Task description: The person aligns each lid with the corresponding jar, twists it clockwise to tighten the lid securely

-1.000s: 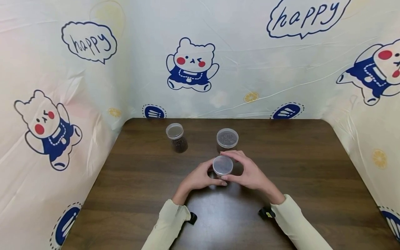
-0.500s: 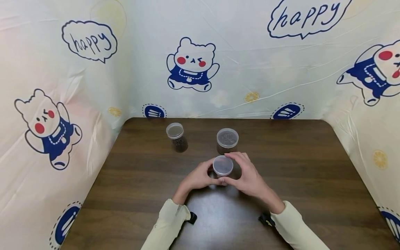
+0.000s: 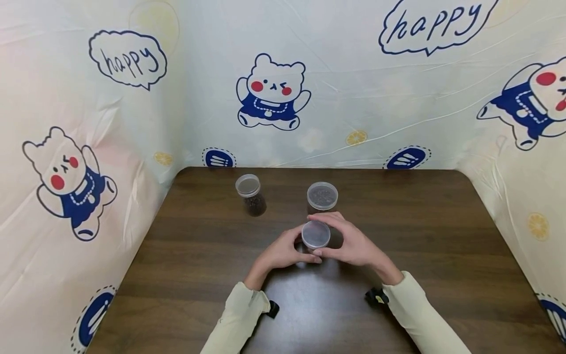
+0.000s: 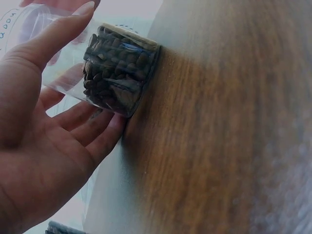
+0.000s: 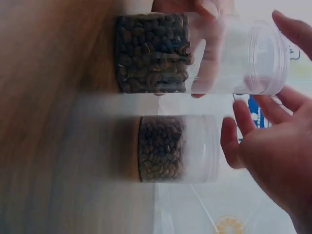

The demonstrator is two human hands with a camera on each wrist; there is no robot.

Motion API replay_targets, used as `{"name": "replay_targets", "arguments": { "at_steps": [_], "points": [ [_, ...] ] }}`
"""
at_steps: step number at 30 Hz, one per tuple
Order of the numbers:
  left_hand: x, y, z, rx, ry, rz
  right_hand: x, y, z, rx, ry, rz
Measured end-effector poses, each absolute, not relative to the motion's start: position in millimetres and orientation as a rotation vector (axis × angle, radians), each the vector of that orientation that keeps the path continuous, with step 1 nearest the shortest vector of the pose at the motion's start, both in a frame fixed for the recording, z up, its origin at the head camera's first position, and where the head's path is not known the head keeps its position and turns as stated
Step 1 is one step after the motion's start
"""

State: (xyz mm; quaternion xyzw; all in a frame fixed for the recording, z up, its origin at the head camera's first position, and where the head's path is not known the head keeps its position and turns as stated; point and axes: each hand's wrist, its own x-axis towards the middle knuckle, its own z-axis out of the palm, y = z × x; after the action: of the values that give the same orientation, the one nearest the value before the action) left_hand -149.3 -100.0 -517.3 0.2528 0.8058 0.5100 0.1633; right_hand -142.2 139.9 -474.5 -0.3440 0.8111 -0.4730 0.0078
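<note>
A clear plastic jar of dark coffee beans (image 5: 156, 53) stands upright on the table in front of me, its lower half filled. My left hand (image 3: 283, 250) grips the jar's body, the thumb on the near side and fingers behind. In the left wrist view the left hand (image 4: 53, 141) has its fingertips low beside the beans. Around the translucent lid (image 3: 316, 234) at the top my right hand (image 3: 355, 244) curls, thumb at the near rim and fingers at the far rim. Part of the jar's body is hidden by the hands in the head view.
Just behind the held jar is a wider lidded jar of beans (image 3: 322, 195). A slimmer lidded jar with dark contents (image 3: 250, 194) stands farther left. The dark wooden table (image 3: 199, 255) ends at a printed cloth backdrop (image 3: 336, 98) on three sides.
My right hand has turned around the lid, its fingers drawing back towards the right and then reaching around the far rim again. The left hand and the jar have stayed put.
</note>
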Motion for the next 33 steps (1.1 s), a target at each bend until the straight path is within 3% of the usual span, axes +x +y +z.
{"name": "replay_targets", "arguments": {
  "at_steps": [9, 25, 33],
  "points": [
    [-151, -101, -518, 0.726, 2.311, 1.442, -133, 125, -476, -0.932, 2.694, -1.515],
    [-148, -100, -516, 0.703, 2.266, 1.465, -154, 150, -469, -1.022, 2.411, -1.476],
    [-149, -99, -516, 0.714, 2.282, 1.452, -142, 141, -469, -1.003, 2.608, -1.443]
  ]
}}
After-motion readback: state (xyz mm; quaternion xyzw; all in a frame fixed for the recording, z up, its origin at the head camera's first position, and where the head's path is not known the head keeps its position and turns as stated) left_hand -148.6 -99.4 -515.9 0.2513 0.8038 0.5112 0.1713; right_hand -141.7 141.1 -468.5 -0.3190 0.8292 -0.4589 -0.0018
